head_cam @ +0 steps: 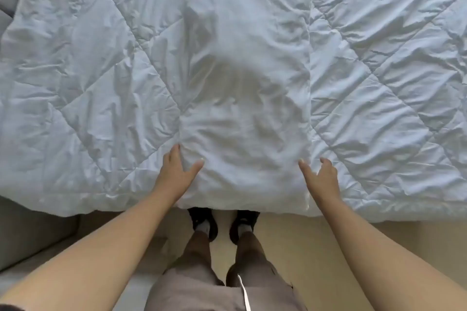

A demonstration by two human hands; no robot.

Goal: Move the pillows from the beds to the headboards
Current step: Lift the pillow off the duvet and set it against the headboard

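Left hand [177, 168] spread open, fingertips pressed at the left edge of the rumpled white rectangular fabric pillow [245, 108]. Pillow lies between both hands on the quilted white duvet [83, 78]. Right hand [322, 175] open, thumb touching the pillow's right edge.

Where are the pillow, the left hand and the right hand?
pillow [245, 98]: head view, middle of its top face.
left hand [177, 169]: head view, back of the hand.
right hand [322, 177]: head view, back of the hand.

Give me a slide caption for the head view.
Both hands, left hand and right hand, reach for a white pillow on the quilt.
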